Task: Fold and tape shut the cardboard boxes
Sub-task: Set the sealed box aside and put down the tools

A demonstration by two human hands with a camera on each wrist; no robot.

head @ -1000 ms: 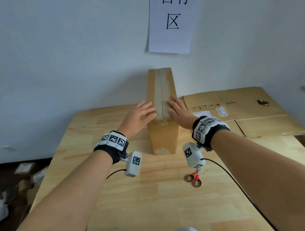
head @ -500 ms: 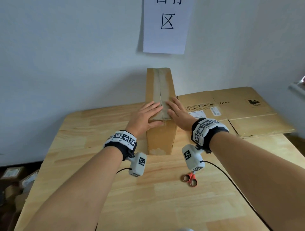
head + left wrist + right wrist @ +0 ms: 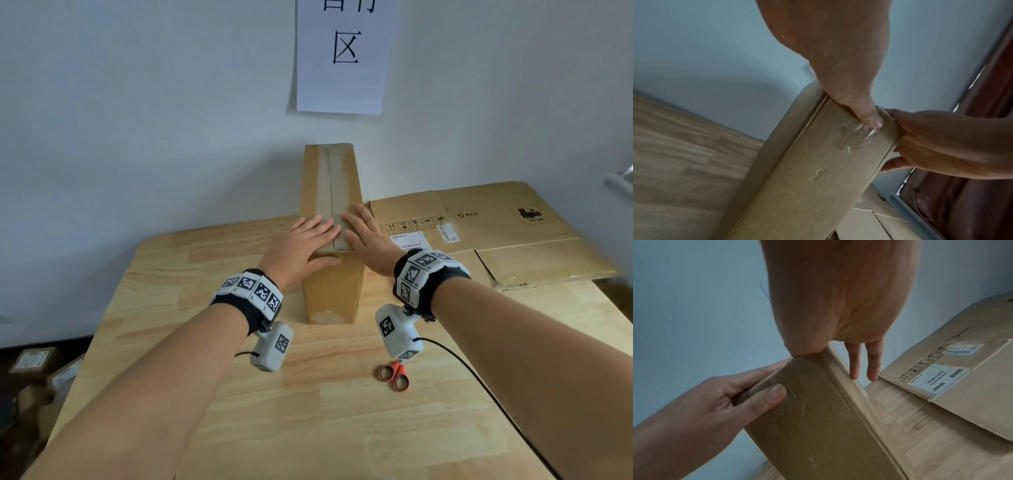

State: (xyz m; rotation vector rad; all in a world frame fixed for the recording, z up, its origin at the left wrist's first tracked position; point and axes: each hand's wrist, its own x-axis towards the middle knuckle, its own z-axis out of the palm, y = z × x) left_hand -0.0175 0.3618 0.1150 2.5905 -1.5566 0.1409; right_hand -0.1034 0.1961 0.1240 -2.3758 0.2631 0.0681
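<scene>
The wooden surface (image 3: 308,428) spreads beneath both forearms and runs ahead to the wall; a flattened cardboard sheet (image 3: 496,233) with printed labels lies on it just beyond and outward of the right hand (image 3: 368,234), its far part leaning toward the wall; the narrow cardboard box (image 3: 330,240) stands upright on the surface between the two hands, its long taped top running away from them toward the wall, clear tape (image 3: 325,192) laid along its centre seam and down over the near end; the left hand (image 3: 301,245) lies flat on the top's near left part with fingers straight, while its thumb (image 3: 764,400) presses the tape end against the near face, so it clasps the box's near top edge; the right hand rests open on the top's right part, fingers straight, two of them hanging over the right side; orange-handled scissors (image 3: 394,375) lie on the surface under the right wrist.
</scene>
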